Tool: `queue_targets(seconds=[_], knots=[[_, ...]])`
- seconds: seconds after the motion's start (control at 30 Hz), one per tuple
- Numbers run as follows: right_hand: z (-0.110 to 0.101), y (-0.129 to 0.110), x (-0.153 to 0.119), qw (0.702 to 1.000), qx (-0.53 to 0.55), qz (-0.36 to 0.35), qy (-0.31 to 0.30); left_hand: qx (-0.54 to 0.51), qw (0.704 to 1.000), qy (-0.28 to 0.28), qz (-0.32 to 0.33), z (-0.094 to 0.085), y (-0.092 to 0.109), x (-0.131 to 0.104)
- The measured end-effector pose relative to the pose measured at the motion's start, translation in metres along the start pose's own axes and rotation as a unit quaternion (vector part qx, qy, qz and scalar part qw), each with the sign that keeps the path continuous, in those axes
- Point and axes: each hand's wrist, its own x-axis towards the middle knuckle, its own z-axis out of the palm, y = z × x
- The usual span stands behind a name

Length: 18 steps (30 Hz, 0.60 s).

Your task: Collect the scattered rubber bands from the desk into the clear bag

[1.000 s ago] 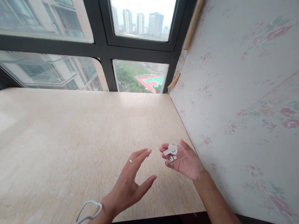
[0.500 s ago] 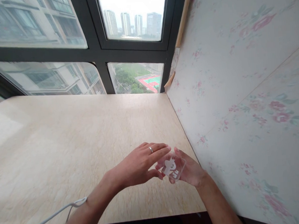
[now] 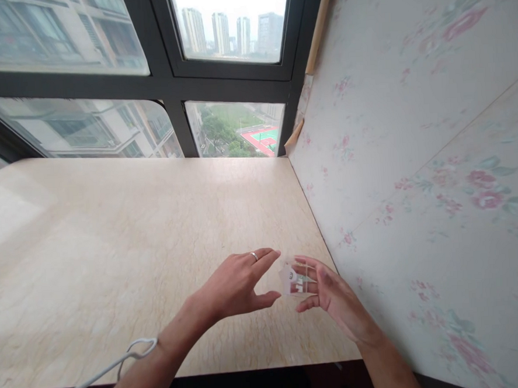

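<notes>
A small clear plastic case (image 3: 294,281) with a white printed figure is upright between my two hands, above the table. My right hand (image 3: 331,295) has its fingers spread around the right part of the case, some showing through the clear plastic, and seems to hold it there. Just left of the case, my left hand (image 3: 242,283), with a silver ring, has its thumb and fingers apart and nothing between them. Its fingertips are close to the case's left edge; blur hides whether they touch it.
The pale marbled table (image 3: 134,237) runs back to dark-framed windows (image 3: 230,84). A flower-patterned wall (image 3: 412,120) borders it on the right. A white cable (image 3: 90,380) crosses the lower left corner beside my left forearm.
My left hand has moved slightly left, off the case. My right hand has opened wider and moved back from my left, and the case has turned between them.
</notes>
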Motion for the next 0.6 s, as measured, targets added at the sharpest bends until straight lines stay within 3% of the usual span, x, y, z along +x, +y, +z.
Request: queue_targets(seconds=[0.1,0.23,0.4,0.6], knots=[[-0.006,0.006,-0.01,0.975,-0.181,-0.11,0.073,-0.042,0.998,0.027,-0.043,0.014,0.011,0.004],[-0.022,0.018,-0.011,0.896,-0.383,-0.193,0.117,-0.076,0.993,0.046,-0.08,0.037,0.021,0.015],[-0.039,0.025,-0.004,0.862,-0.472,-0.151,0.102,-0.074,0.99,0.049,-0.111,0.06,0.017,0.029],[-0.047,0.035,0.007,0.874,-0.456,-0.115,0.12,-0.079,0.989,0.037,-0.116,0.074,0.01,0.035]])
